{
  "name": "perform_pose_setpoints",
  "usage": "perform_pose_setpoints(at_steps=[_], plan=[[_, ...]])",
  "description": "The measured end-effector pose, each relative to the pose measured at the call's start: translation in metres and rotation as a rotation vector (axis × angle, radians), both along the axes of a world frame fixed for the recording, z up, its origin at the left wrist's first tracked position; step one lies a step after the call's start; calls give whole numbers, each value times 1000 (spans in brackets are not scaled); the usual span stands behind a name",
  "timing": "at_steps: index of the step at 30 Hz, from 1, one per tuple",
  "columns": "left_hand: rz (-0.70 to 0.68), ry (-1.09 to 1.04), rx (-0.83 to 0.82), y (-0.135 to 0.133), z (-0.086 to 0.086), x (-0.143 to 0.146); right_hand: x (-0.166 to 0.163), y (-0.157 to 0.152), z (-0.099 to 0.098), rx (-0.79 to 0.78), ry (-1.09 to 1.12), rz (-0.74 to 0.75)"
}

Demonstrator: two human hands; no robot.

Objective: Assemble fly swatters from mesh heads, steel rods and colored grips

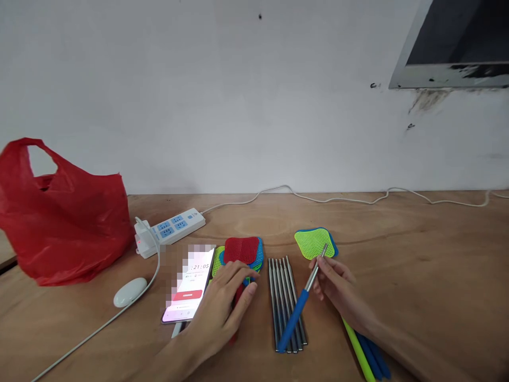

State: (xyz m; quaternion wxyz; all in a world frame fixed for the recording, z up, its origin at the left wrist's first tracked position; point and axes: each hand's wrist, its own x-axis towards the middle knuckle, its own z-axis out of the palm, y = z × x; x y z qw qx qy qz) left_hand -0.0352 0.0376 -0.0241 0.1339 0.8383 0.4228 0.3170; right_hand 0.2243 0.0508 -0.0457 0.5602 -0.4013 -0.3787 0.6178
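Observation:
My right hand (pixel 332 284) pinches the bare metal end of a telescopic rod with a blue handle (pixel 296 318). The rod slants, its blue end lying over a row of several plain metal rods (pixel 287 297). My left hand (pixel 225 300) rests with bent fingers and the thumb apart, above a red handle (pixel 239 293) that it partly covers. Beyond those fingertips is a pile of perforated plastic swatter heads (pixel 241 249), red on top with blue and green ones below. A yellow-green swatter head (pixel 314 243), blue-edged underneath, lies just past my right hand.
Under my right forearm lie a yellow-green handle (pixel 360 353) and blue handles (pixel 374 355). Left of my left hand are a lit phone (pixel 191 286), a white mouse-shaped object (pixel 130 292), a power strip (pixel 175 228) and a red plastic bag (pixel 67 223). A white cable (pixel 334 200) runs along the wall.

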Motion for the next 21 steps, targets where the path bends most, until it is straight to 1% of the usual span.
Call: perform_pose_setpoints(at_steps=[2, 4, 7, 10, 13, 16, 21], plan=[[74, 60, 65, 5, -4, -2, 4, 3, 0, -9, -3, -57], [118, 135, 98, 9, -9, -3, 6, 4, 0, -17, -9, -70], [124, 238, 108, 13, -16, -4, 4, 3, 0, -27, -37, -44], [107, 302, 105, 14, -18, -4, 2, 1, 0, -22, -78, -26], [74, 315, 109, 12, -16, -3, 1, 0, 2, -11, -103, -29], [45, 284, 96, 10, -14, -2, 2, 1, 3, -9, -118, -36], [73, 264, 73, 10, -18, -3, 3, 2, 4, -7, -129, -31]])
